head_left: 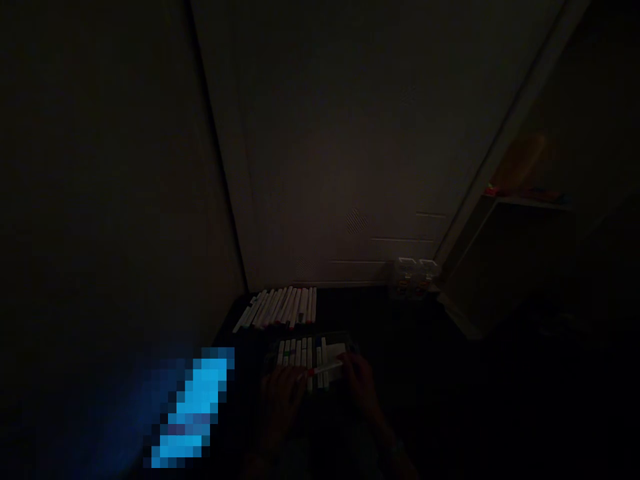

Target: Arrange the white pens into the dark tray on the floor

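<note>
In the dim light, a white marker [327,367] with a red band near one end lies slantwise between my two hands. My right hand [361,379] is closed on its right end. At the other end, the fingers of my left hand [284,390] are closed around it, partly lost in shadow. Just beneath is a shallow case [345,338] with several white markers [299,350] lined up inside. A pale flat piece [335,351] shows at the case's right side. Beyond it, a long row of white markers [283,307] lies side by side on the dark surface.
Two clear plastic containers [415,279] stand against the pale wall panel [350,167] at the back right. A cabinet [493,267] with an orange object [520,163] on top is further right. A bright blue, pixelated patch [193,410] glows at the lower left.
</note>
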`<state>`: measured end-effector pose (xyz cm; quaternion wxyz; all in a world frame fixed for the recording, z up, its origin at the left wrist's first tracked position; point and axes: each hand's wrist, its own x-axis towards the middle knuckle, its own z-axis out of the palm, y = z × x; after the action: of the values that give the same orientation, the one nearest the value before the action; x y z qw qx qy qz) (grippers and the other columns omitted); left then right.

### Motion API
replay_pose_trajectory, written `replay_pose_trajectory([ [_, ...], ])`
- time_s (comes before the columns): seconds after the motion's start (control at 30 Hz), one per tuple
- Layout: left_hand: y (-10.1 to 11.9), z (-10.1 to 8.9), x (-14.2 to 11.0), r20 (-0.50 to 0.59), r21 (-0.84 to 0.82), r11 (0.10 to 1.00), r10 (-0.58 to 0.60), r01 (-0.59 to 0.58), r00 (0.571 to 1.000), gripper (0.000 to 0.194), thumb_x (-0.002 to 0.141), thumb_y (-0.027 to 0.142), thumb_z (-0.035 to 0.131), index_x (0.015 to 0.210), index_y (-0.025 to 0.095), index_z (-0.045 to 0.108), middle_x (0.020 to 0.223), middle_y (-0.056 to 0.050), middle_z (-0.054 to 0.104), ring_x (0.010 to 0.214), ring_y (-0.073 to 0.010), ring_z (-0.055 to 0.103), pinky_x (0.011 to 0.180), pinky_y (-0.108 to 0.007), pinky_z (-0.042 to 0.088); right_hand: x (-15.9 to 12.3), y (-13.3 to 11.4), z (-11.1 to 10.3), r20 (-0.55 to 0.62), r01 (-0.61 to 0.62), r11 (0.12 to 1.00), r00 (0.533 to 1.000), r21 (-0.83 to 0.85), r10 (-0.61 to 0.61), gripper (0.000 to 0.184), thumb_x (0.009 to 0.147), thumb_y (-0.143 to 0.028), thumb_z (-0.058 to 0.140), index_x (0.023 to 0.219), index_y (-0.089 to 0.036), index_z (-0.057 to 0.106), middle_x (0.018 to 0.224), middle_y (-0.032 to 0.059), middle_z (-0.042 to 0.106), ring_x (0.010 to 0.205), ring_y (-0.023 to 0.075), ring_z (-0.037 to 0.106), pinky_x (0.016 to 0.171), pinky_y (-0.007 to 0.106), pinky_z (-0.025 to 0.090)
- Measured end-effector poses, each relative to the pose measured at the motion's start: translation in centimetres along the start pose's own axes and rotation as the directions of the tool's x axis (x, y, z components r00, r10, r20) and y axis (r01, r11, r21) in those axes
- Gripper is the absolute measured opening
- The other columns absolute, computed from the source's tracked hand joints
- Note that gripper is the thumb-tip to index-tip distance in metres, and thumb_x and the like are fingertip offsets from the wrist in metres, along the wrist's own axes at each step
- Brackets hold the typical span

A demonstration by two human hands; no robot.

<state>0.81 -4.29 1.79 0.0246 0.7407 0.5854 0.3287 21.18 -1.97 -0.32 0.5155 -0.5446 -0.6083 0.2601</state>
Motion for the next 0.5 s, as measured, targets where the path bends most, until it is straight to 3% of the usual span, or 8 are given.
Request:
replay_pose_trajectory([
  [0.27,0.0,-0.5,0.3,-0.056,-0.028,0.991,-0.133,0.131,0.99,0.027,0.085,0.035,0.04,0.098,0.03,0.063,0.104,-0.001,0.061,0.098,-0.0207,0.049,0.083,-0.037,0.035,-0.2,-1.2,-0.6,0.052,0.116,0.99,0.992,-0.081,-0.112,0.026,0.087,-0.04,0.045,0.096,-0.025,0.064,0.093,0.0037,0.063,0.093,0.0183,0.053,0.085,0.033,0.039],
  [0.5,-0.1,-0.7,0.4,-0.046,-0.11,0.989,-0.104,0.099,0.993,0.028,0.086,0.034,0.038,0.097,0.026,0.062,0.102,-0.002,0.06,0.097,-0.0196,0.048,0.085,-0.035,0.036,-0.1,-1.8,-0.9,0.081,0.105,0.992,0.992,-0.063,-0.1,0.025,0.088,-0.038,0.044,0.099,-0.026,0.062,0.098,0.0025,0.062,0.098,0.0173,0.051,0.09,0.034,0.033],
])
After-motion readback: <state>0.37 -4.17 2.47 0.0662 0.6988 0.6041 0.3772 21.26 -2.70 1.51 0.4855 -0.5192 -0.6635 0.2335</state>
